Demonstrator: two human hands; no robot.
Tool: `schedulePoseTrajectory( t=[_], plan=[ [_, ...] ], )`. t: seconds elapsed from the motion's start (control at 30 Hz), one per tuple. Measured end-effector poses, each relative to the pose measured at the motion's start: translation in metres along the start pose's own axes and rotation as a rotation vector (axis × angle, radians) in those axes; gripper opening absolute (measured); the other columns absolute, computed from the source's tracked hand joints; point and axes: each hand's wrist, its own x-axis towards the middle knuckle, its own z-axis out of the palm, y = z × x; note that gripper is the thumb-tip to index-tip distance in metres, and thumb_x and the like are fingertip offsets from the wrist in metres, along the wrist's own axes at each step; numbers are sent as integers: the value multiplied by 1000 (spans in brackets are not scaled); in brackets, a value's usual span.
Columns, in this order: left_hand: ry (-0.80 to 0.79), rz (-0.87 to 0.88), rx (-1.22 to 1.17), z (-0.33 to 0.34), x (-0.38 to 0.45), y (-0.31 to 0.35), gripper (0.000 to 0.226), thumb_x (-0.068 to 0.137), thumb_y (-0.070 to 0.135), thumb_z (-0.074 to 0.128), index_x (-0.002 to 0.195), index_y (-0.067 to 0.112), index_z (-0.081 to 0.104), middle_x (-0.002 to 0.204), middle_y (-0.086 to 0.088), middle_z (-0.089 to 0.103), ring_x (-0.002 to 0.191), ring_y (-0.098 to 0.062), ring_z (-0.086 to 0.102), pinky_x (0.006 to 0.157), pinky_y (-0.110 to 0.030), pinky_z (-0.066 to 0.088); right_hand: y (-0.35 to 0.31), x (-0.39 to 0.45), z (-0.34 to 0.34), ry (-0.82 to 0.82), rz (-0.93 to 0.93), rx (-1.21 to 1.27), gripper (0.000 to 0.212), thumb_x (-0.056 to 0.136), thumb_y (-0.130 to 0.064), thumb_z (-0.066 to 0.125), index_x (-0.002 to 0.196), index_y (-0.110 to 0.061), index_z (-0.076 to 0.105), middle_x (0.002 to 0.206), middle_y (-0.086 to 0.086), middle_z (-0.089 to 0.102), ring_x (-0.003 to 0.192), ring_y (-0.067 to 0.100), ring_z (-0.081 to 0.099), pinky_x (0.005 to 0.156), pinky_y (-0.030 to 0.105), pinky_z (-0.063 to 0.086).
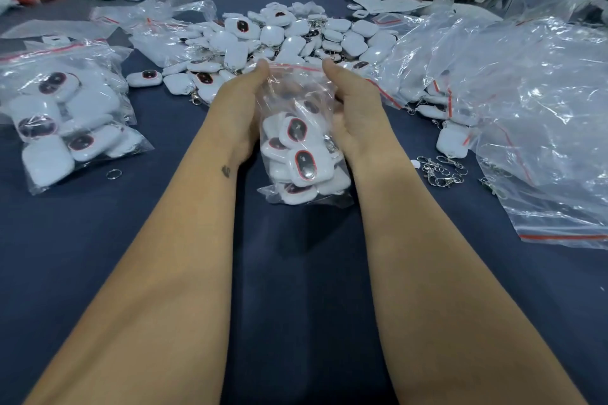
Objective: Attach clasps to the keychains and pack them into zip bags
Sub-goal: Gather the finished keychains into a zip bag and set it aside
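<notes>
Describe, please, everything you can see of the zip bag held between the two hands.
The zip bag is clear, crinkled plastic with a red strip along its top edge. It is packed with white keychains bearing dark, red-rimmed ovals. It stands roughly upright, its bottom on the dark blue table. The left hand and right hand grip its upper sides, thumbs at the strip. Whether it is sealed cannot be told.

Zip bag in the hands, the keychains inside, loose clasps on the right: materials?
Zip bag: thin clear plastic film, glossy and crinkled, red zip strip. Keychains: apparently hard white plastic, smooth sheen, dark red-rimmed oval inset. Clasps: silvery metal by their bright glint.
</notes>
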Motion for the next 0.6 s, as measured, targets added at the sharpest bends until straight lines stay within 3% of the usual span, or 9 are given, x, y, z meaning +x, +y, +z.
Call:
schedulePoseTrajectory(
  t=[0.07,0.13,0.23,0.3,0.37,0.47,0.6],
  plan=[
    [-7,-13,-105,3,-1,0,34,104,32,44,99,7,67,91,-14,76,82,-28,74,68,-35,61,2,2,-2,25,23,-31,32,90,-15,68,113,7,63,112,27,65,98,35,63,100,56,48],
    [1,-17,-172,4,-1,1,35,104,32,44,101,6,66,90,-15,76,80,-28,74,63,-34,60,2,1,-2,26,9,-45,22,90,-19,70,101,0,63,98,24,62,88,32,59,95,48,51],
    [6,-16,-241,7,-1,1,37,104,34,43,103,3,65,88,-16,74,77,-29,73,65,-35,60,3,1,-3,54,-4,-95,26,88,-21,73,71,-8,59,65,7,61,59,18,56,67,29,52],
    [6,-7,-289,7,-1,2,38,105,33,41,100,3,64,79,-14,74,70,-27,72,58,-32,59,3,0,-4,50,-17,-85,32,88,-20,72,62,-12,56,54,-1,57,46,10,52,52,21,50],
    [-22,-15,-315,6,-1,2,39,105,34,41,96,2,62,72,-12,72,66,-25,71,53,-30,57,1,-2,-5,43,-39,-36,26,90,-17,69,67,-11,59,56,-2,57,46,7,50,50,19,49],
    [-68,-55,-305,5,-3,1,30,102,29,48,85,7,61,69,-10,72,61,-24,72,52,-29,57,-2,-3,-5,25,-102,121,11,93,-3,63,85,-8,68,68,1,66,60,10,56,65,22,54],
    [58,26,-213,2,4,-2,18,99,17,54,82,13,59,70,-3,71,60,-17,68,56,-26,56,-3,-2,-5,-1,-105,206,10,93,1,60,90,-6,66,73,6,66,62,14,62,69,25,56]
  ],
)
